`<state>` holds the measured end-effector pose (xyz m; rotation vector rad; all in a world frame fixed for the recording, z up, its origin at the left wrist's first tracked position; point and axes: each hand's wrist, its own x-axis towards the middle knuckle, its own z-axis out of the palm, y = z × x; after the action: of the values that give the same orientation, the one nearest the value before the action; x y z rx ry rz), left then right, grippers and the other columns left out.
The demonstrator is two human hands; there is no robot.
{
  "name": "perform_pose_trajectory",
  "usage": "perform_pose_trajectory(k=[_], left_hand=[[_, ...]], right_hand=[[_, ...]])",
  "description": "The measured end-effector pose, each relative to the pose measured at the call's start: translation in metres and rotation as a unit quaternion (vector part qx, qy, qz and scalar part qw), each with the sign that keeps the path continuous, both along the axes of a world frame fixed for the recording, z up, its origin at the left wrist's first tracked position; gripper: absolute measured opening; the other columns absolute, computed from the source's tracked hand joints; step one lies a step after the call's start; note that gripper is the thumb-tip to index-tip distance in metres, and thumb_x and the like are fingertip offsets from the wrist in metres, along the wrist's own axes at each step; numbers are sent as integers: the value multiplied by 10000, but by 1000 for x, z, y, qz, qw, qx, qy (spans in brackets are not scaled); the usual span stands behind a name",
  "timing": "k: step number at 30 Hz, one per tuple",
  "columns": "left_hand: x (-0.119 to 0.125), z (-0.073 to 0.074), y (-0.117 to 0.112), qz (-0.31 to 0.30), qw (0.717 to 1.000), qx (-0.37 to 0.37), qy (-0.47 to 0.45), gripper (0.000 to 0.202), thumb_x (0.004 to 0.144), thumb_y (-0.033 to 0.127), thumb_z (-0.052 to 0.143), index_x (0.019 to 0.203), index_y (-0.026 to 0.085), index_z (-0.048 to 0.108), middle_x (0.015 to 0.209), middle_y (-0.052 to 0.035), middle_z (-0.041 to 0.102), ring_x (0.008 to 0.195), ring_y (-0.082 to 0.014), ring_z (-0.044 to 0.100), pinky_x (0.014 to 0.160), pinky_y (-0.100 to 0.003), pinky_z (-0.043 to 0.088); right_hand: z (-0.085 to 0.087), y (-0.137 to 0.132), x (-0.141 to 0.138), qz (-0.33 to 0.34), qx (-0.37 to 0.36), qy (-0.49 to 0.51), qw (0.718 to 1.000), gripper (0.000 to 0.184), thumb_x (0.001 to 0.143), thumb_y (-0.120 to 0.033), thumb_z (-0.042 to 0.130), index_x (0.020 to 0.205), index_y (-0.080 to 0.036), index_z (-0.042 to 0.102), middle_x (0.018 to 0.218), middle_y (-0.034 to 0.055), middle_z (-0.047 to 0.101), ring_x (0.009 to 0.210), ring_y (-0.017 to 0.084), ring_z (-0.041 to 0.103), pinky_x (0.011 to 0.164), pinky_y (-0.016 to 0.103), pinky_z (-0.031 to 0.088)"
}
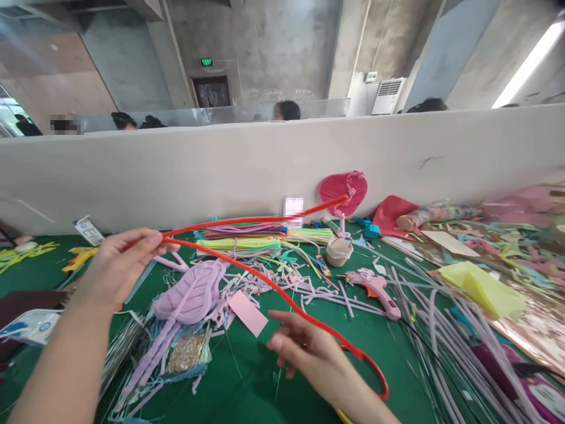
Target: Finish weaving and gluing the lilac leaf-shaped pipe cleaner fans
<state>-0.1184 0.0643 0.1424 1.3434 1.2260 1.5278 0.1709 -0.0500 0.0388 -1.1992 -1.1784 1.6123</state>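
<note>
My left hand [119, 265] is raised above the green table and pinches the bend of a long red pipe cleaner [247, 268]. One arm of the wire runs right toward a pink fan shape [343, 191]; the other slopes down to my right hand [313, 353]. My right hand is low near the front, fingers curled loosely, with the red wire passing over it and looping behind its wrist. Just under my left hand lies a lilac leaf-shaped piece [192, 292] with trailing lilac strands.
A bundle of coloured pipe cleaners [260, 235] lies at the back by the grey partition [220, 171]. A pink glue gun [375, 288], a small cup [339, 250], a pink card [248, 312], yellow paper [485, 288] and lilac stems [441, 330] clutter the green table [247, 377]. People sit beyond the partition.
</note>
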Motion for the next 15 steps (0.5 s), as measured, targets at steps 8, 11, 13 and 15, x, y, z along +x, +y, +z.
perform_pose_trajectory(k=[8, 11, 13, 15], left_hand=[[65, -45, -21, -252, 949, -109, 158, 301, 786, 417, 666, 611, 172, 659, 587, -4, 594, 608, -133, 548, 625, -250, 427], [74, -51, -20, -302, 924, -133, 192, 316, 819, 435, 624, 632, 182, 659, 577, 4, 550, 579, -124, 505, 582, -239, 387], [76, -52, -17, -308, 919, -141, 203, 321, 816, 449, 616, 639, 184, 660, 593, -3, 551, 593, -131, 507, 594, -245, 388], [77, -53, -15, -305, 917, -140, 214, 340, 808, 467, 608, 623, 186, 653, 594, -12, 554, 604, -143, 510, 615, -258, 396]], right_hand=[[28, 30, -21, -70, 88, 176, 978, 544, 760, -471, 722, 1216, -202, 597, 794, -7, 595, 541, 66, 505, 453, 184, 436], [21, 41, -1, -152, 96, 162, 970, 358, 766, -467, 716, 911, -140, 703, 686, 5, 620, 521, 71, 507, 439, 180, 415], [18, 43, 16, -182, 95, 137, 969, 335, 724, -447, 759, 817, -128, 711, 672, 29, 661, 541, 91, 551, 462, 192, 439], [18, 44, 35, -213, 92, 124, 965, 320, 682, -422, 798, 783, -129, 718, 661, 38, 685, 566, 106, 589, 493, 197, 463]])
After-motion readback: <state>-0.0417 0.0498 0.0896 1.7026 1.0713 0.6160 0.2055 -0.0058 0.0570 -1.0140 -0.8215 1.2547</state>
